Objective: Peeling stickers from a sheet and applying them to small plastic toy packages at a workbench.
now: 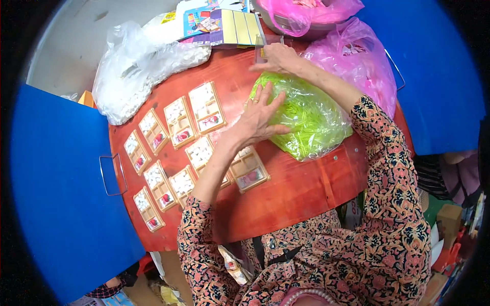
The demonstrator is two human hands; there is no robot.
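My left hand [259, 116], a ring on one finger, is spread open over the left edge of a clear plastic bag of bright green thin strips [311, 120]. Beyond that bag, my right hand [279, 58] bends its fingers over a small clear box [263, 42]; its fingertips are hidden, and whatever they pinch cannot be made out. To the left lie two rows of small wooden-coloured trays [206, 106], holding white pieces and a strawberry-like picture or piece. The nearest tray [250, 171] has bare compartments; my left forearm partly covers the ones beside it.
A clear bag of white pieces [132, 76] lies at the far left. Colourful printed cards [237, 28] are at the back. Pink bags [357, 66] stand at the far right, one in a round basin [316, 30]. Blue panels with metal handles [115, 176] flank the red table [286, 204].
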